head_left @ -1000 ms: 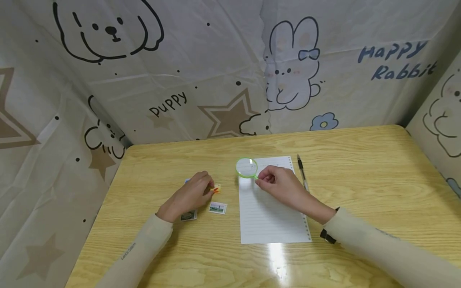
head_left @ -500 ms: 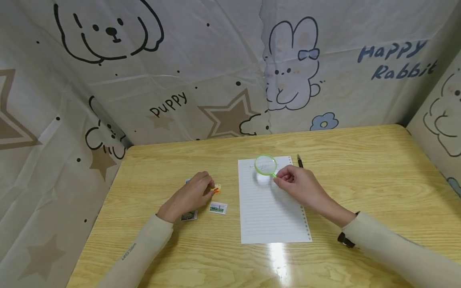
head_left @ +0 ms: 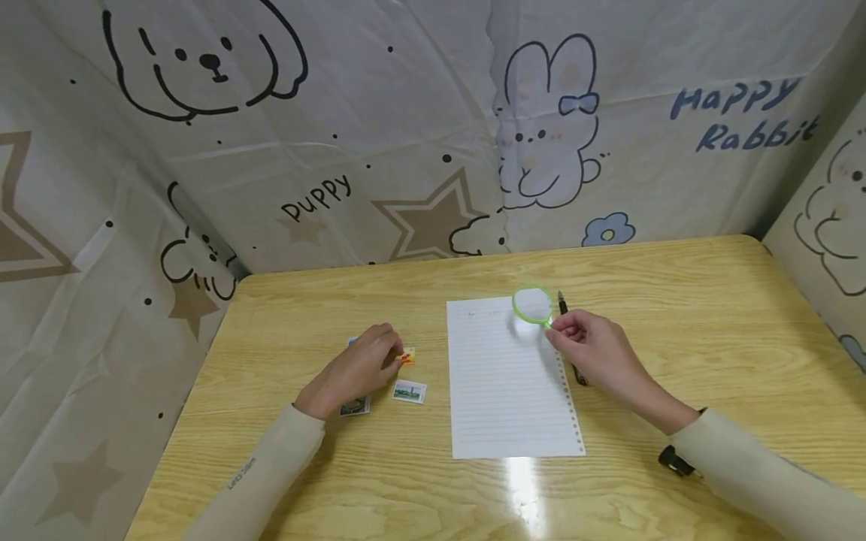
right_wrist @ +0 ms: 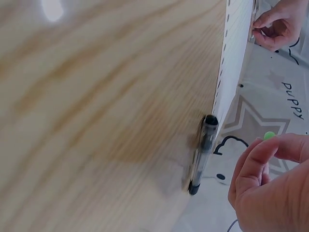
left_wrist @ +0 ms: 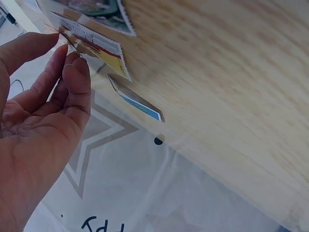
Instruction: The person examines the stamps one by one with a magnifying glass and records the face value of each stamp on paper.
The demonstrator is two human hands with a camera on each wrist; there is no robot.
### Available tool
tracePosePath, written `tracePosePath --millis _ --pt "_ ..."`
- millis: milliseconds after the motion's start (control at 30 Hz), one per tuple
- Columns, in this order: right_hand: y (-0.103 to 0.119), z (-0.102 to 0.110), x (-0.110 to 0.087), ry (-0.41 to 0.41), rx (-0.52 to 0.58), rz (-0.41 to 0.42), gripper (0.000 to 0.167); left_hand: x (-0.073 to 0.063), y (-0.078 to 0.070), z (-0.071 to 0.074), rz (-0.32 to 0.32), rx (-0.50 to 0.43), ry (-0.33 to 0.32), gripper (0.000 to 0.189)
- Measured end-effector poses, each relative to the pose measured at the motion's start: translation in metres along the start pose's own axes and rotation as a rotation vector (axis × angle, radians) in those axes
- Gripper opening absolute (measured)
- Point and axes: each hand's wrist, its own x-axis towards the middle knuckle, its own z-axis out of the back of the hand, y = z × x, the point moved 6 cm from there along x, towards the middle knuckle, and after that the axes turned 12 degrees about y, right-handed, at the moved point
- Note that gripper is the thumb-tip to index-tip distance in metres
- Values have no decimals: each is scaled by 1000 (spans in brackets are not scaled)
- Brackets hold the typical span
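Note:
My left hand [head_left: 355,368] is low over the left side of the table, thumb and fingertips pinching a red and yellow postage stamp [head_left: 407,356]. Beside it lie a stamp with a green landscape [head_left: 409,391] and a dark stamp [head_left: 355,406], partly under the hand. A blue stamp [left_wrist: 140,105] shows in the left wrist view, mostly hidden in the head view. With thumb and fingers my right hand [head_left: 602,353] grips the short handle of a green-rimmed magnifying glass [head_left: 532,305], held above the top right corner of a lined sheet [head_left: 507,391].
A black-tipped pen [right_wrist: 203,152] lies along the sheet's punched right edge, partly behind the right hand in the head view. Printed curtain cloth [head_left: 419,135] stands behind and at both sides of the wooden table [head_left: 710,323].
My right hand has carried the magnifying glass rightward across the top of the sheet, from its left corner to its right corner. The left hand has stayed on the stamp.

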Motion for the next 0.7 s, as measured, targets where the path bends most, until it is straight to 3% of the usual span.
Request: tracePosePath --millis 400,700 --pt "-20 20 -13 -34 -12 -76 26 4 0 0 -8 -13 -4 8" --pt "-28 30 -18 -54 -33 -100 29 1 0 1 -23 -29 -66 10"
